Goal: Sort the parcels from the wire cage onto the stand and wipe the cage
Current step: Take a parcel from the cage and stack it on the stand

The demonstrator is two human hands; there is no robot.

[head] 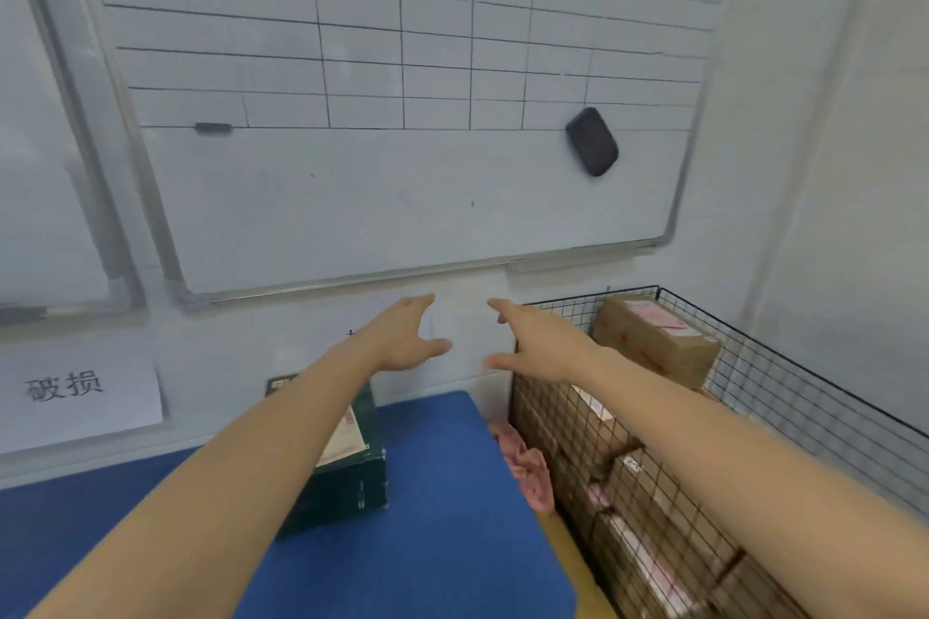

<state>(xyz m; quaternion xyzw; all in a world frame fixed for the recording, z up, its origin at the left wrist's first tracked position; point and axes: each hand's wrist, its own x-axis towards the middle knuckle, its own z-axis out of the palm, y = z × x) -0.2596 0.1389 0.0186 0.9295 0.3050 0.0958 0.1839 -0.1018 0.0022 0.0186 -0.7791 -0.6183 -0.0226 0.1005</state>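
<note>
Barely begun, I'd judge: the wire cage (804,407) is crammed with cardboard parcels (658,342). A pink cloth (528,467) lies crumpled just left of the cage, and one dark green parcel (347,483) sits further left on the blue table (442,518). Beyond, the left hand (407,342) and right hand (533,342) reach out, fingers spread, holding nothing.

One wire cage (814,422), one green box (359,493)

Black wire cage (784,397), cardboard parcels (658,342), glossy whiteboard (402,196).

Gridded whiteboard (402,116) on pale wall (804,116)
</note>
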